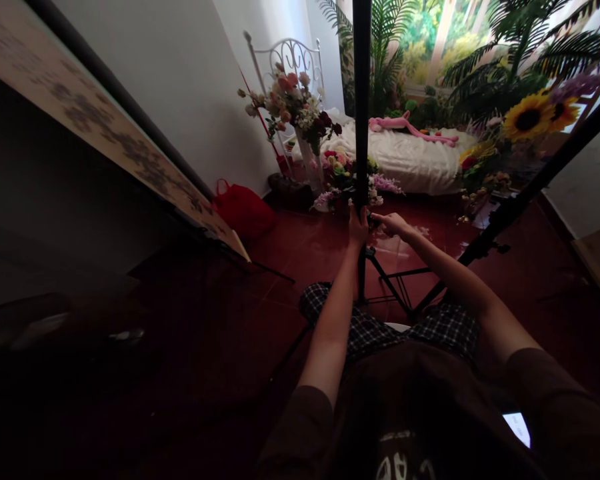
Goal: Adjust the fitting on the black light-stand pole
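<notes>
Black, straight upright pole [361,100] rose through the frame's upper centre, left hand [359,227] wrapped around it, right hand [394,225] just beside, its grip impossible to tell.

Left fingers [364,216] around black pole [362,100] (right fingers [381,218] beside).

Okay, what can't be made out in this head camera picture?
All in the head view:
Left hand: the finger wrap on the black pole is partly hidden by the hand itself.
Right hand: contact with the pole is too small and dark to tell.
Pole top: cut off by the upper edge.
Bright panel: marks too small.
Shirt lettering: cut off by the bottom edge.
</notes>
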A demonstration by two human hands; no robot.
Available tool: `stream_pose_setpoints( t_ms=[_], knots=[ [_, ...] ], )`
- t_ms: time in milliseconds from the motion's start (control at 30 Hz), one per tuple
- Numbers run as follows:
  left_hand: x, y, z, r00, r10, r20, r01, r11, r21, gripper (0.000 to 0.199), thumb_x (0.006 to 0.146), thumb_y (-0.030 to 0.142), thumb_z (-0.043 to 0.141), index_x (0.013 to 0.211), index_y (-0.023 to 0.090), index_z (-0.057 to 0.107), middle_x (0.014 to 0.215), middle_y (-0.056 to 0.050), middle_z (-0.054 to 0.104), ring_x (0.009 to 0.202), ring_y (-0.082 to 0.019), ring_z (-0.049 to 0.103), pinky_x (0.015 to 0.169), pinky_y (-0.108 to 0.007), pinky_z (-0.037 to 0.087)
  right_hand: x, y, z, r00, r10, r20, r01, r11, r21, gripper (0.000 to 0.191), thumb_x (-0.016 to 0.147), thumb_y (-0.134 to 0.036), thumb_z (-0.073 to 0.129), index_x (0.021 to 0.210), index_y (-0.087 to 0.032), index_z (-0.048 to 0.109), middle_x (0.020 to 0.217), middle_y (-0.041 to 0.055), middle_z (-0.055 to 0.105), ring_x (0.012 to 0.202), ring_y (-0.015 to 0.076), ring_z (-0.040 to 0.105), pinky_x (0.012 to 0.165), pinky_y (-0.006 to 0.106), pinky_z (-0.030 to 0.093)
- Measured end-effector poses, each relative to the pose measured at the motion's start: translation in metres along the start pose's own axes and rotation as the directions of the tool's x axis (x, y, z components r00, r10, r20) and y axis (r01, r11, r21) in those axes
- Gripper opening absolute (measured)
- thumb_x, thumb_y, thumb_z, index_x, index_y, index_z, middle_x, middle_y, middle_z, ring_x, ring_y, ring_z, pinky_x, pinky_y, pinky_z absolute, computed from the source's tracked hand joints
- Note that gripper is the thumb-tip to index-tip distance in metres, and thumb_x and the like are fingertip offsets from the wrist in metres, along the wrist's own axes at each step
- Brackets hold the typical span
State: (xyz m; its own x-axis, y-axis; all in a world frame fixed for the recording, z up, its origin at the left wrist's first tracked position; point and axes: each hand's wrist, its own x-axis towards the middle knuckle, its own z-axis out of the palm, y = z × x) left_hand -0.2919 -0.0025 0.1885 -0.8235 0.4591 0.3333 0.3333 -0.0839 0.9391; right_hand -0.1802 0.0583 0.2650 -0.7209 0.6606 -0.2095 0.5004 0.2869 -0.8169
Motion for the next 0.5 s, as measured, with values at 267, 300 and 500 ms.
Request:
stream_pose_setpoints(
  t_ms=[267, 300, 500],
  knots=[
    [0.000, 0.007, -0.002, 0.998, -0.055, 0.006, 0.055, 0.998, -0.024, 0.053, 0.094, 0.052, 0.051, 0.131, 0.014, 0.054, 0.135, -0.019, 0.060, 0.132, -0.026, 0.054, 0.110, -0.035, 0.042, -0.002, 0.002, 0.003, 0.998, -0.054, -0.020, 0.055, 0.998, 0.039, 0.050, 0.094, -0.050, 0.056, 0.056, -0.018, 0.054, 0.034, -0.0064, 0.038, 0.031, 0.0072, 0.038, 0.035, 0.019, 0.030],
    [-0.001, 0.009, -0.002, 0.998, -0.058, -0.002, 0.057, 0.998, -0.031, 0.051, 0.094, 0.050, 0.051, 0.131, 0.015, 0.055, 0.135, -0.018, 0.060, 0.132, -0.026, 0.054, 0.110, -0.035, 0.041, -0.004, 0.004, 0.005, 0.998, -0.057, -0.035, 0.059, 0.997, 0.050, 0.049, 0.095, -0.049, 0.055, 0.059, -0.017, 0.057, 0.035, -0.0057, 0.041, 0.031, 0.0079, 0.041, 0.035, 0.019, 0.032],
    [-0.050, 0.000, -0.006, 0.993, -0.006, -0.120, 0.007, 1.000, 0.013, 0.045, 0.096, 0.035, 0.047, 0.138, 0.019, 0.048, 0.143, -0.014, 0.054, 0.134, -0.021, 0.050, 0.116, -0.039, 0.036, -0.035, 0.046, 0.008, 0.997, -0.010, 0.077, -0.021, 0.917, 0.397, 0.034, 0.095, -0.048, 0.057, 0.102, -0.015, 0.063, 0.046, -0.0036, 0.058, 0.040, 0.0111, 0.059, 0.044, 0.018, 0.049]
  ],
)
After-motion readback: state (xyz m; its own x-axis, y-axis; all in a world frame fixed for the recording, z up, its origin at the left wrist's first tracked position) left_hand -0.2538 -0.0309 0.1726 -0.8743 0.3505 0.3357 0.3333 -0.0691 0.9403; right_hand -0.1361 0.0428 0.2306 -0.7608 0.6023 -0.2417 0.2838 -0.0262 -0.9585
